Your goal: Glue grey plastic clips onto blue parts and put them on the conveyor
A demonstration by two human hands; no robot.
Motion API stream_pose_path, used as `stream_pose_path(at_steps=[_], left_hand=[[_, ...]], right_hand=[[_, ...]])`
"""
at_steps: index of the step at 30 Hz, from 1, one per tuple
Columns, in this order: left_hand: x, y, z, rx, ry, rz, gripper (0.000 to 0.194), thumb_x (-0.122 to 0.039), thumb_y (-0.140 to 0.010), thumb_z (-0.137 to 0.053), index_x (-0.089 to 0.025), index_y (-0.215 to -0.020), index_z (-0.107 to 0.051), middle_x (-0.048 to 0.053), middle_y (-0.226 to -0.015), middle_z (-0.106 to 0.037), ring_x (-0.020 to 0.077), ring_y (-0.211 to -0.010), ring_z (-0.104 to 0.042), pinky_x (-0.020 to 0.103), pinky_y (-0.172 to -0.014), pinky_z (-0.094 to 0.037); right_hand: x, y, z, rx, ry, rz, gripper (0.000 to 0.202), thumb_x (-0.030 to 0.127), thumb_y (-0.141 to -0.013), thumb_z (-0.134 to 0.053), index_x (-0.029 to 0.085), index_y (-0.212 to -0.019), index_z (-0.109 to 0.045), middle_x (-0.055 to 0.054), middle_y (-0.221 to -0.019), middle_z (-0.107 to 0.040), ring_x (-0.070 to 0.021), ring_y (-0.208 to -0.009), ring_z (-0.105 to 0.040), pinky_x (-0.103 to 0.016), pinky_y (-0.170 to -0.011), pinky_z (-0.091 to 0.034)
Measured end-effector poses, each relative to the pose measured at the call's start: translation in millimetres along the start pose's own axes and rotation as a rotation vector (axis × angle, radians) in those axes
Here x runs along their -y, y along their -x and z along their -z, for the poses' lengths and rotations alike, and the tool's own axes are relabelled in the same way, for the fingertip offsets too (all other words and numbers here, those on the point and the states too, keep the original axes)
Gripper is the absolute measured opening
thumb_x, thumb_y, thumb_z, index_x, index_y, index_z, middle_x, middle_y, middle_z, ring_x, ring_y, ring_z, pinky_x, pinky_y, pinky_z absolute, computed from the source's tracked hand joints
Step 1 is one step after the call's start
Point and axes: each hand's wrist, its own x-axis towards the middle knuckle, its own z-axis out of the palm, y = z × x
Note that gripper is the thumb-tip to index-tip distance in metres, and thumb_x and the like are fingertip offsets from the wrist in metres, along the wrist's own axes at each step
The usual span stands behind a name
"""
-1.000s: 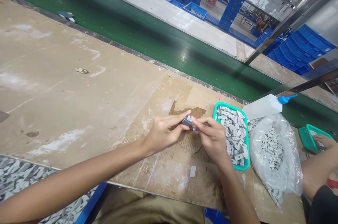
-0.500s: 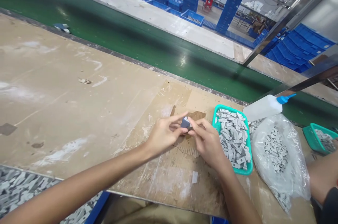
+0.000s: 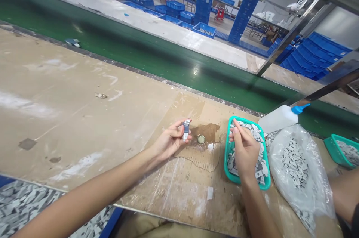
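My left hand (image 3: 172, 137) pinches a small dark grey and white plastic piece (image 3: 186, 129) upright between thumb and fingers. Just right of it, a small round metal cap (image 3: 201, 139) lies on a stained scrap of cardboard (image 3: 206, 160). My right hand (image 3: 245, 150) is over a green plastic basket (image 3: 226, 167) heaped with flat grey plastic pieces (image 3: 259, 169). Its fingers are drawn together; whether anything small is between them is hidden.
Right of the basket are a white squeeze bottle (image 3: 279, 118) with a blue nozzle and a clear bag (image 3: 311, 197) of small grey parts. Another green basket (image 3: 333, 146) stands beyond, near another person's arm (image 3: 343, 189). A green conveyor belt (image 3: 168, 64) runs behind the cardboard-covered table (image 3: 84, 129).
My hands have separated. The left has drawn slightly left with the grey and white piece; the right has let go and moved right, over the basket. The metal cap now shows.
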Motion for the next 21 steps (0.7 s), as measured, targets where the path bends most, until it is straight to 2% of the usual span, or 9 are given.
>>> stream_pose_path(at_steps=[4, 6, 8, 11, 14, 19, 21], left_hand=[[-4.5, 2.1, -4.4, -0.057, 0.054, 0.029, 0.03, 0.002, -0.071, -0.053, -0.015, -0.094, -0.061, 0.002, -0.063, -0.058, 0.0113, -0.051, -0.059, 0.016, -0.045, -0.049], [-5.4, 3.3, -5.0, -0.057, 0.062, 0.037, 0.03, 0.004, -0.069, -0.051, -0.013, -0.092, -0.062, 0.003, -0.061, -0.058, 0.0114, -0.048, -0.058, 0.015, -0.042, -0.047], [-5.1, 3.7, -4.3, -0.029, 0.059, 0.034, 0.032, 0.006, -0.068, -0.051, -0.012, -0.092, -0.062, 0.004, -0.062, -0.059, 0.0115, -0.048, -0.058, 0.015, -0.041, -0.047], [-3.6, 2.5, -3.4, 0.027, 0.035, 0.037, 0.037, 0.009, -0.067, -0.051, -0.011, -0.096, -0.064, 0.005, -0.065, -0.061, 0.012, -0.051, -0.06, 0.016, -0.044, -0.05], [-1.9, 1.4, -4.7, 0.032, 0.001, 0.046, 0.036, 0.008, -0.07, -0.052, -0.011, -0.097, -0.065, 0.005, -0.065, -0.062, 0.0133, -0.053, -0.062, 0.018, -0.047, -0.053], [2.9, -1.5, 0.8, 0.09, -0.016, 0.042, 0.039, 0.009, -0.07, -0.056, -0.011, -0.102, -0.067, 0.006, -0.07, -0.065, 0.0145, -0.056, -0.065, 0.02, -0.052, -0.058], [5.0, -5.6, 8.0, 0.11, -0.007, 0.036, 0.043, 0.008, -0.071, -0.057, -0.011, -0.108, -0.066, 0.007, -0.074, -0.066, 0.0147, -0.058, -0.066, 0.02, -0.054, -0.059]], right_hand=[[-7.5, -18.6, 20.9, -0.039, 0.119, -0.12, 0.043, 0.044, -0.087, -0.057, 0.016, -0.116, -0.073, -0.008, -0.083, -0.071, -0.0173, -0.063, -0.059, -0.031, -0.059, -0.049], [-15.3, -27.2, 30.6, -0.039, 0.244, -0.139, 0.043, 0.042, -0.087, -0.056, 0.014, -0.114, -0.073, -0.01, -0.088, -0.074, -0.0197, -0.068, -0.062, -0.032, -0.063, -0.051], [-22.6, -31.8, 35.1, 0.042, 0.443, -0.122, 0.04, 0.035, -0.09, -0.05, 0.013, -0.114, -0.073, -0.012, -0.099, -0.075, -0.0224, -0.083, -0.066, -0.034, -0.076, -0.052], [-29.9, -31.9, 30.7, 0.259, 0.685, -0.1, 0.039, 0.021, -0.092, -0.041, 0.014, -0.114, -0.072, -0.01, -0.114, -0.072, -0.0211, -0.104, -0.065, -0.031, -0.095, -0.047], [-32.1, -28.7, 20.0, 0.392, 0.753, -0.103, 0.034, 0.017, -0.089, -0.047, 0.018, -0.111, -0.074, -0.008, -0.109, -0.073, -0.0203, -0.101, -0.066, -0.028, -0.095, -0.046], [-27.5, -26.4, 11.0, 0.513, 0.847, -0.111, 0.046, 0.019, -0.088, -0.056, 0.02, -0.134, -0.058, -0.012, -0.115, -0.068, -0.0242, -0.103, -0.065, -0.031, -0.09, -0.046], [-25.7, -26.5, 10.6, 0.536, 0.872, -0.111, 0.047, 0.02, -0.089, -0.054, 0.02, -0.136, -0.055, -0.012, -0.119, -0.065, -0.025, -0.107, -0.064, -0.032, -0.09, -0.046]])
